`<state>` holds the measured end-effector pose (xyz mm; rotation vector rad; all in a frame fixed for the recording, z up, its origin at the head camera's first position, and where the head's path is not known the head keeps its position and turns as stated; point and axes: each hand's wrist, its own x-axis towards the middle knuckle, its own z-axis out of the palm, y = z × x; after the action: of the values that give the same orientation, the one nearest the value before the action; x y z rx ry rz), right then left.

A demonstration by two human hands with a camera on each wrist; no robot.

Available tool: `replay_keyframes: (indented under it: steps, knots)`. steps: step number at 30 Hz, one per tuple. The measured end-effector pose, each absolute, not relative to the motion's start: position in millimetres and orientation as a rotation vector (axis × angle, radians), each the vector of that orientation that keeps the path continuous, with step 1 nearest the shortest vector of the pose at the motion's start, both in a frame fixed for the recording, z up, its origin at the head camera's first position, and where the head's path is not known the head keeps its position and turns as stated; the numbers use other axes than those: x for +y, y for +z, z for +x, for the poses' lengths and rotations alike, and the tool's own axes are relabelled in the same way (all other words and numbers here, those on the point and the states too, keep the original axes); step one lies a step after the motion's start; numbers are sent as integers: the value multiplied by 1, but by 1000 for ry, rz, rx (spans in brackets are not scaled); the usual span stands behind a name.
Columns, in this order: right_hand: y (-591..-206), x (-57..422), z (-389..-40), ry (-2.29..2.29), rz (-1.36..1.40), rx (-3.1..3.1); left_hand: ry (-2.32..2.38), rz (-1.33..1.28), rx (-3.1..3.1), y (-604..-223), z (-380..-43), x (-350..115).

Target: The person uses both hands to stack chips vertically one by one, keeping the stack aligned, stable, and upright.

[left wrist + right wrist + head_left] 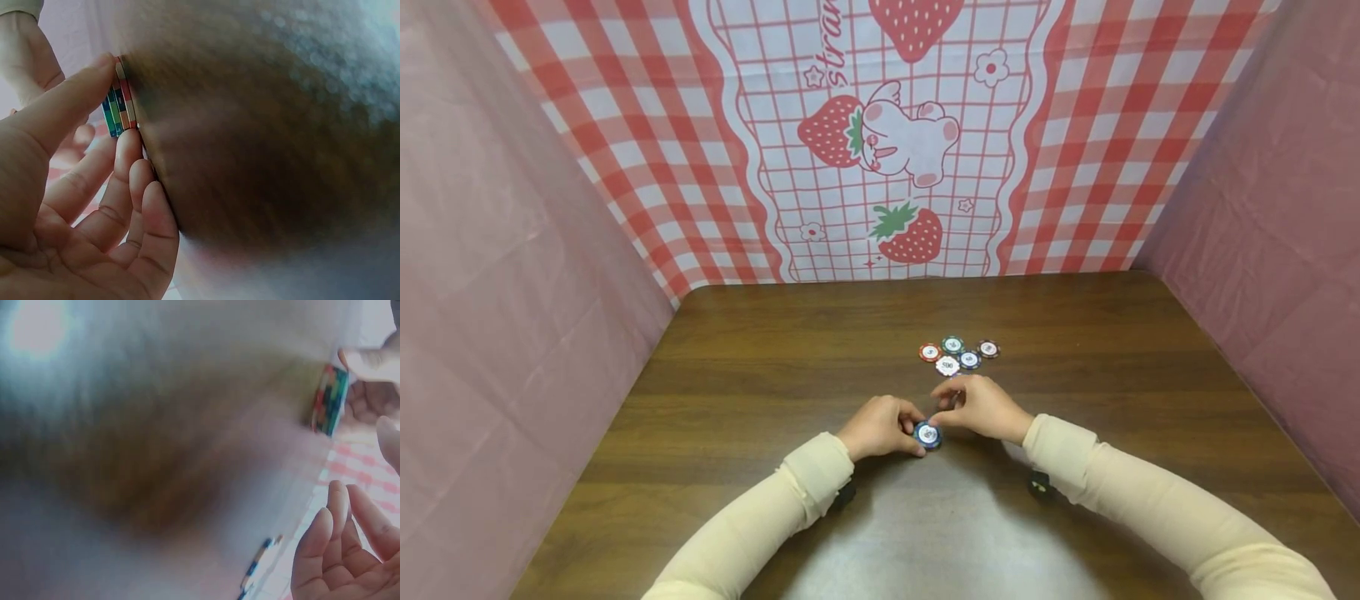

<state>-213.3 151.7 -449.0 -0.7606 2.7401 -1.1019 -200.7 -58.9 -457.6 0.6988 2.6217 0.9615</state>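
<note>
A short stack of poker chips (927, 434), with a blue-edged chip on top, is on the table in front of me. My left hand (882, 427) pinches it from the left, thumb on the near edge and fingers on the far edge. The left wrist view shows the stack's striped edges (120, 100) in green, dark blue and red, low against the tabletop. Just right of the stack, my right hand (985, 408) hovers with bent fingers and its thumb tip close by the top chip. The right wrist view shows a gap between its thumb and fingers (337, 503).
Beyond my hands several loose chips lie flat in a cluster: a red one (930, 352), a green one (952, 344), a white one marked 500 (947, 365), a blue one (970, 359) and a dark one (988, 348). Cloth walls enclose the wooden table (760, 358).
</note>
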Motion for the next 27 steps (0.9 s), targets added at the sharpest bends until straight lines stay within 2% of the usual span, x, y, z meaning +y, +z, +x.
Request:
replay_keyframes:
  steps: [17, 27]
  knots:
    - [-449, 179, -243, -1409, -558, 2725, 979, 681, 2617, -458, -200, -59]
    - [-455, 189, -252, -1411, -459, 2675, 968, 691, 2629, -458, -201, -59]
